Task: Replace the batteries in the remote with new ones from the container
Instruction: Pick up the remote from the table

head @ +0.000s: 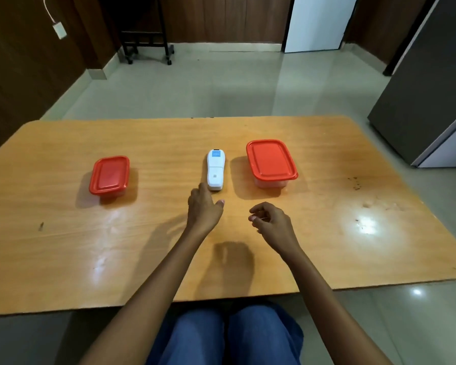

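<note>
A: What is carried by the glossy wooden tabletop (63, 246)?
B: The remote (216, 169) is laid centrally, flanked by two red-lidded containers (109, 175) (271, 160).
A: And the hands?
B: The left hand (204, 209) is spread, empty, beside the remote; the right hand (270, 219) is loosely curled, empty. A tiled floor (195, 88) is seen beyond.

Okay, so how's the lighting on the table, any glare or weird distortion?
Head view: overhead light glares on the glossy wooden table, brightest at its right side; both hands and the two red-lidded plastic containers cast soft shadows; the wide-angle lens bows the table's edges; the white remote stays sharp.
</note>
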